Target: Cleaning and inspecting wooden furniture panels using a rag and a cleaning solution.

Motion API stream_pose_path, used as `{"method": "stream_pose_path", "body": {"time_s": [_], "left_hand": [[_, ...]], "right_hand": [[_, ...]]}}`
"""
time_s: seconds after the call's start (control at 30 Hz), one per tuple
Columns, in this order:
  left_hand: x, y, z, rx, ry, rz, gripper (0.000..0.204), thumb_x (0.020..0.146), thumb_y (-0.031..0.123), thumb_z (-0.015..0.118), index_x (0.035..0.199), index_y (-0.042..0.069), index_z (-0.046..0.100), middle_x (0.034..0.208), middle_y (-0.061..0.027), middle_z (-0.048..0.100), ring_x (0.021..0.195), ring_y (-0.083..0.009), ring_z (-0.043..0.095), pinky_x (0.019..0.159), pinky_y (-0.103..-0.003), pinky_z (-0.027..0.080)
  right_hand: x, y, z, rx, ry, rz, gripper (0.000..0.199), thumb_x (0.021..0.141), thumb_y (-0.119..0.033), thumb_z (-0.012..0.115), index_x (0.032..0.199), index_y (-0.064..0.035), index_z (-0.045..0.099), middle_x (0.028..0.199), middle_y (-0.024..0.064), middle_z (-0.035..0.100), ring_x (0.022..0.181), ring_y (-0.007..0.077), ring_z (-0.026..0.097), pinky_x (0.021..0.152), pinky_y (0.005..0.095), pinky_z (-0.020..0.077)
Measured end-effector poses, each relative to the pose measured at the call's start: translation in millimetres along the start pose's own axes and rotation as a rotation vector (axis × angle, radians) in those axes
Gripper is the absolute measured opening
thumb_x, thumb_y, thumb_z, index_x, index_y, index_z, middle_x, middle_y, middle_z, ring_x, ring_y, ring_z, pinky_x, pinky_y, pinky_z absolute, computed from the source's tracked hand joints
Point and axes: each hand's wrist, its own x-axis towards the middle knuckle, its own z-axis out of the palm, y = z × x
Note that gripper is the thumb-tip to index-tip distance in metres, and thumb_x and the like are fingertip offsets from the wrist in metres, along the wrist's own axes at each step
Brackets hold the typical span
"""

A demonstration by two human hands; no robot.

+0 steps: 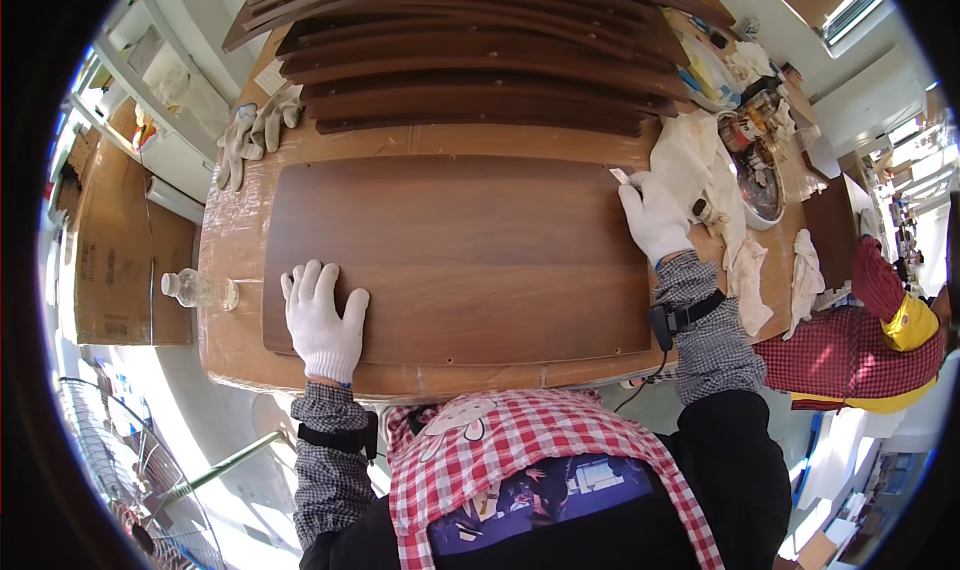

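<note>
A dark brown wooden panel (460, 260) with small holes along its edges lies flat in front of me. My left hand (325, 320), in a white knit glove, rests flat near the panel's lower left corner with its fingers apart. At the upper right corner, my right hand (655, 218), gloved the same way, has its fingers closed on a small white flat piece (619, 176). That piece sits against the panel's corner; what exactly it is, I cannot make out.
Behind the panel stands a stack of similar brown panels (490, 70). Grey gloves (255, 135) lie at the far left, with a clear bottle (200, 290) nearer. White cloths (690, 160) and a round basin (762, 195) are on the right. A fan (140, 480) stands lower left; another person (850, 355) is at right.
</note>
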Motion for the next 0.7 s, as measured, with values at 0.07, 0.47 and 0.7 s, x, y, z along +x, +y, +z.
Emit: {"method": "stream_pose_path", "body": {"time_s": [0.07,0.47,0.7], "left_hand": [[0.3,2.6,0.3,-0.005,-0.006,-0.006,0.037,0.080,0.021,0.077,0.107,-0.003,0.068,0.111,-0.0186,0.063,0.112,-0.0407,0.058,0.114,-0.059,0.038],[-1.4,0.6,0.0,0.014,-0.014,-0.021,0.039,0.079,0.021,0.078,0.108,-0.003,0.068,0.113,-0.0197,0.064,0.113,-0.0411,0.058,0.116,-0.059,0.037],[-1.6,1.4,-0.7,0.010,-0.056,-0.046,0.041,0.081,0.022,0.077,0.112,-0.004,0.069,0.121,-0.0225,0.065,0.120,-0.0435,0.057,0.119,-0.059,0.035]], "right_hand": [[3.0,2.0,2.4,-0.082,-0.003,-0.017,0.035,0.100,-0.038,0.063,0.120,-0.0106,0.067,0.108,0.0157,0.073,0.104,0.0380,0.069,0.090,0.0490,0.0538],[2.0,-1.5,6.1,-0.241,-0.090,-0.231,0.034,0.100,-0.031,0.061,0.131,-0.0202,0.068,0.110,0.0138,0.071,0.105,0.0367,0.068,0.090,0.0488,0.0555],[2.7,-1.1,10.2,-0.170,-0.104,-0.202,0.034,0.101,-0.030,0.059,0.133,-0.0214,0.067,0.115,0.0131,0.070,0.110,0.0375,0.067,0.094,0.0477,0.0554]]}}
